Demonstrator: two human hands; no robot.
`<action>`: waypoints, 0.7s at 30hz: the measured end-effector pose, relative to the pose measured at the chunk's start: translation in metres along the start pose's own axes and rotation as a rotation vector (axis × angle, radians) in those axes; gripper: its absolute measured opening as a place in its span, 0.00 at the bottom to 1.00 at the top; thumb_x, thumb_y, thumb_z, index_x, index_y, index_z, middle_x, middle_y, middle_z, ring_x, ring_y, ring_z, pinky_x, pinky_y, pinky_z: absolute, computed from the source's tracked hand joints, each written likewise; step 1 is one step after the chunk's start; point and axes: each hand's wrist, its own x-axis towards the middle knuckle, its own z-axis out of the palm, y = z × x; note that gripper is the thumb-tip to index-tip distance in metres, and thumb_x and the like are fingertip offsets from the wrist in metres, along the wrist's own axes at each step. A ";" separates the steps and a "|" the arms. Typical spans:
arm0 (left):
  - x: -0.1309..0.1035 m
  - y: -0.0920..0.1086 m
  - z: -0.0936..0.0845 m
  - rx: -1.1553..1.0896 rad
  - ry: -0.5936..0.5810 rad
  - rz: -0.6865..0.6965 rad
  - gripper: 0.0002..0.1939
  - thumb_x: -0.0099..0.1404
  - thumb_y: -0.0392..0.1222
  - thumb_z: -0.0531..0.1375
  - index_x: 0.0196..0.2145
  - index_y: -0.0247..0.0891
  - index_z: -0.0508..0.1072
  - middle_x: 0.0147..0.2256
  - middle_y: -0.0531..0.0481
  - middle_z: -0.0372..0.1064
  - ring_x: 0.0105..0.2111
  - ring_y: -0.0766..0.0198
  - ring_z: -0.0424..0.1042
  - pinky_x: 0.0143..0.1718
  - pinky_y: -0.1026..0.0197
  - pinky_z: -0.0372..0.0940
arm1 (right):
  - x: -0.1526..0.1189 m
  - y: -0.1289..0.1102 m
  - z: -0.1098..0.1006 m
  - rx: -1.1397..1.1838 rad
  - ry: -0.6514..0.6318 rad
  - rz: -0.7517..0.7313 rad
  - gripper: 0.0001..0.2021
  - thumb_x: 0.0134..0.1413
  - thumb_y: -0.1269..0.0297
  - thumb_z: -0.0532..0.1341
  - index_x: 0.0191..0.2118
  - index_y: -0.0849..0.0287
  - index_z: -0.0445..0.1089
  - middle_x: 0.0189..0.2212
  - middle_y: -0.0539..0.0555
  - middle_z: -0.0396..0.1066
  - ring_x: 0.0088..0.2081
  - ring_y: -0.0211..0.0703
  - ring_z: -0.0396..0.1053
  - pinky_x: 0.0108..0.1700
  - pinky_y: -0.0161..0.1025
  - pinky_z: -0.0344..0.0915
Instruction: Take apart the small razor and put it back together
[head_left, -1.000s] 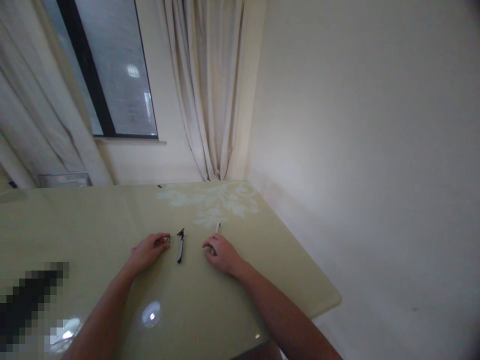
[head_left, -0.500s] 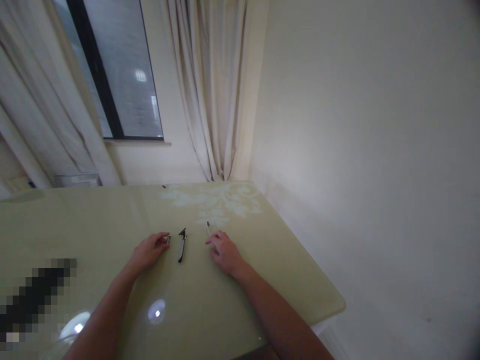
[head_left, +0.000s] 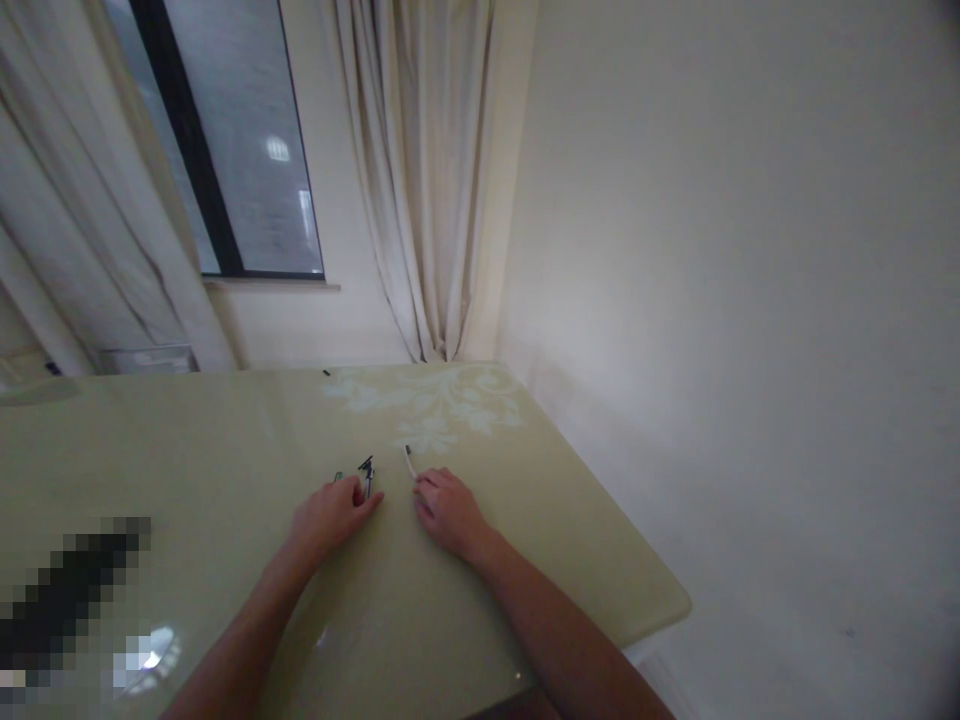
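Observation:
My left hand [head_left: 336,517] is low over a razor [head_left: 367,465] on the table. Its thumb reaches past the right side of the handle while its fingers are on the left, with a gap between them; the lower handle is hidden. Just beyond its knuckles lies a small greenish item [head_left: 338,476], mostly covered and too small to name. My right hand [head_left: 450,512] rests on the tabletop, fingers closed on a slim white toothbrush [head_left: 409,461] whose dark head points away from me.
The glossy pale green table [head_left: 600,570] has a leaf pattern near its far right corner. A small dark piece [head_left: 326,373] lies by the far edge. A blurred-out dark shape [head_left: 75,595] is at left. Curtains [head_left: 427,180], a window and a wall stand behind.
My left hand has moved right, from the small greenish item to over the razor's handle. The toothbrush's head has shifted slightly left, and my right fingers have closed in on its handle.

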 end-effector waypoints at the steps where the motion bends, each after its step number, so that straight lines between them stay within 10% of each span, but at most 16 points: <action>1: -0.002 0.003 0.001 0.015 -0.007 0.001 0.20 0.68 0.60 0.53 0.32 0.42 0.72 0.34 0.42 0.78 0.38 0.47 0.77 0.35 0.55 0.63 | 0.000 -0.002 0.000 -0.017 -0.005 -0.019 0.09 0.66 0.69 0.59 0.47 0.62 0.74 0.51 0.60 0.73 0.52 0.48 0.66 0.58 0.42 0.62; 21: -0.011 0.024 0.000 0.081 0.017 -0.080 0.19 0.72 0.54 0.48 0.36 0.40 0.72 0.37 0.38 0.77 0.41 0.44 0.78 0.38 0.52 0.65 | 0.000 -0.005 0.004 0.059 0.012 -0.101 0.14 0.65 0.64 0.62 0.54 0.61 0.71 0.51 0.60 0.73 0.52 0.50 0.67 0.58 0.45 0.62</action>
